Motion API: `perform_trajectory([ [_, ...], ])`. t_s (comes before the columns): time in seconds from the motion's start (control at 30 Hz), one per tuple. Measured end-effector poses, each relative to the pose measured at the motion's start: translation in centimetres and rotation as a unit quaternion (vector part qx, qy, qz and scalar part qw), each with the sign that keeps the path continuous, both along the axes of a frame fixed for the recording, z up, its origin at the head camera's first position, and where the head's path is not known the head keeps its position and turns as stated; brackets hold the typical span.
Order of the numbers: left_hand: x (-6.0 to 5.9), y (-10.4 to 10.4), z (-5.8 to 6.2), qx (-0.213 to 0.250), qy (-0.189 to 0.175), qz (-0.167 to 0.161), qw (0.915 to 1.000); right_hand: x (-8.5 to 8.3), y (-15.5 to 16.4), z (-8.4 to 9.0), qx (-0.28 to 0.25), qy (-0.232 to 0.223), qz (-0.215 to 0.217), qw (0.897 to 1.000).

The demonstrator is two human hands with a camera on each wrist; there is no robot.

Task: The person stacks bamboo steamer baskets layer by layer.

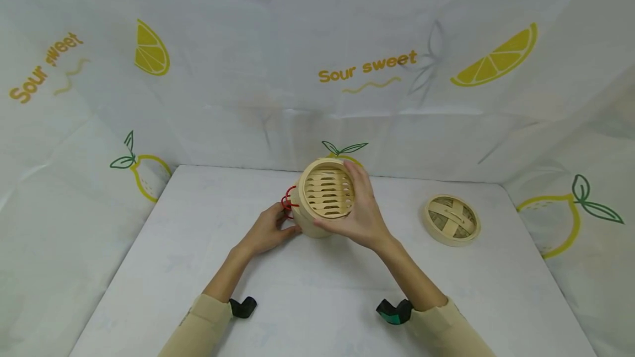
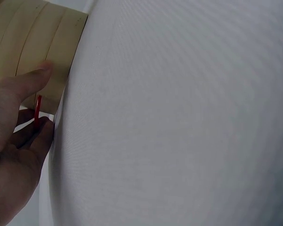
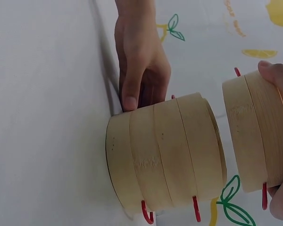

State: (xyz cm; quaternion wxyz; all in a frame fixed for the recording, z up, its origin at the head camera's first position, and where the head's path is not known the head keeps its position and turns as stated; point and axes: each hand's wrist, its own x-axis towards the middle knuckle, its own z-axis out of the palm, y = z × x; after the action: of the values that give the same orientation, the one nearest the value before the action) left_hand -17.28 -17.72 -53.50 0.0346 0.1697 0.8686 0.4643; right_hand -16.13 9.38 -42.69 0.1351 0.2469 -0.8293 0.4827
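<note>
In the head view my right hand (image 1: 364, 219) grips a round bamboo steamer basket (image 1: 329, 194) with a slatted floor, thumb and fingers on opposite sides of its rim. The right wrist view shows this basket raised over a bamboo steamer stack (image 3: 162, 155), with a gap between them. The stack stands on the table, with red loop handles (image 3: 196, 209) on its sides. My left hand (image 1: 265, 230) holds the stack low on its left side. Its thumb (image 2: 35, 80) presses the bamboo wall, and the other fingers curl beside a red handle.
A woven bamboo lid (image 1: 452, 220) lies on the white table (image 1: 317, 302) to the right of the stack. Behind and at both sides hangs a white cloth (image 1: 238, 70) printed with lemons and lettering.
</note>
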Motion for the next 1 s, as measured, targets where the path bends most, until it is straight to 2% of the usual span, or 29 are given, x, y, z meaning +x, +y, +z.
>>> perform_trajectory([
  [0.73,0.0,0.1,0.1,0.011,-0.006,0.002,0.9999,-1.0,-1.7,-0.2,0.021,0.016,-0.037,0.999],
  [1.0,0.0,0.1,0.1,0.007,-0.011,0.002,0.9999,-1.3,-1.7,-0.1,0.03,-0.005,-0.046,0.998],
])
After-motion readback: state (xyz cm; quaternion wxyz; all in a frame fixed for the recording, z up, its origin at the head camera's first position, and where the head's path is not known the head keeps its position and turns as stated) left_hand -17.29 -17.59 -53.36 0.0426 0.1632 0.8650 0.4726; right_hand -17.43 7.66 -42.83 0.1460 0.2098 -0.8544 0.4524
